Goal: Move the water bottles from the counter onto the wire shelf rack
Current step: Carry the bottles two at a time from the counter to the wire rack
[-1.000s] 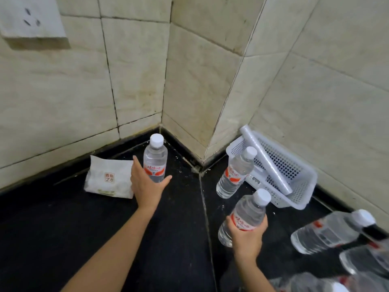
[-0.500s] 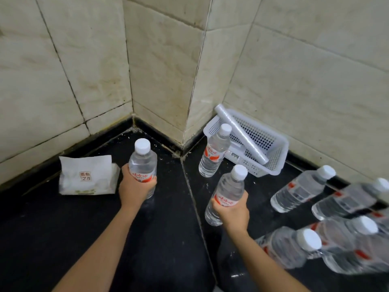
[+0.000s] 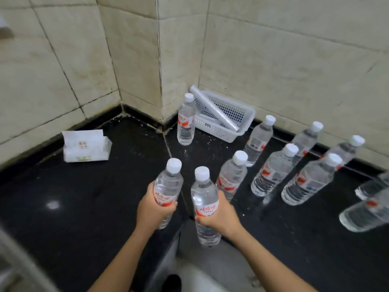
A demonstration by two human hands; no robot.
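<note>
My left hand (image 3: 153, 210) gripped one clear white-capped plastic water bottle (image 3: 168, 185) upright, my right hand (image 3: 222, 216) a second bottle (image 3: 204, 197); I saw no rack.

The left part of the black tabletop (image 3: 63, 207) lies open, with only a tissue pack (image 3: 86, 146) near the wall. On the right, upright water bottles (image 3: 273, 171) stand close together, with narrow gaps between them. A lone bottle (image 3: 186, 123) and a white basket (image 3: 248, 114) stand just beside the jutting corner of the tiled walls (image 3: 273, 49).
</note>
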